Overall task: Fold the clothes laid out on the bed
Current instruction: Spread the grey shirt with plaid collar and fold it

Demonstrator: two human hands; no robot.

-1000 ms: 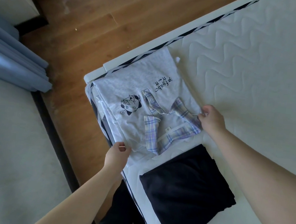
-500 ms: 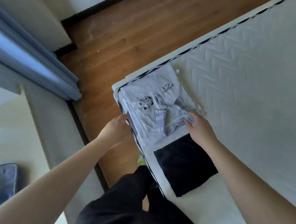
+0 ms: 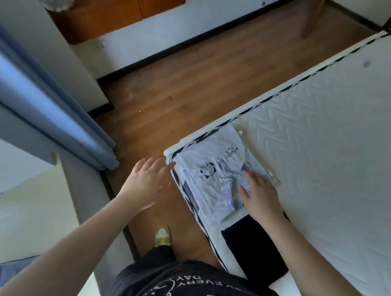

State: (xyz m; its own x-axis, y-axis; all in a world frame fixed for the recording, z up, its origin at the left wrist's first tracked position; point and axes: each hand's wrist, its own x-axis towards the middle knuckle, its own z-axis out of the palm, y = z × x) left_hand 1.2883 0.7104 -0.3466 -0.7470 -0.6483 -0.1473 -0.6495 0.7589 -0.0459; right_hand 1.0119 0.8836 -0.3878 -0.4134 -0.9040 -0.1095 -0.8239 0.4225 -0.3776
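Folded white shirt (image 3: 213, 174) on bed (image 3: 335, 138) — right hand (image 3: 260, 194) flat on it, left hand (image 3: 147, 182) clear.

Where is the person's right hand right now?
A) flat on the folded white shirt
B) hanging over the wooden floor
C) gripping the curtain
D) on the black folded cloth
A: the right hand lies with fingers spread on the white shirt at the corner of the bed.

bed: white quilted mattress (image 3: 335, 143) with a black-and-white striped edge, before me
at its corner: folded white shirt (image 3: 207, 171) with a cartoon print and plaid collar, my right hand (image 3: 260, 195) flat on it
beside it, nearer me: folded black garment (image 3: 255, 250)
past the shirt: a small white thing, perhaps a hanger (image 3: 258, 159)
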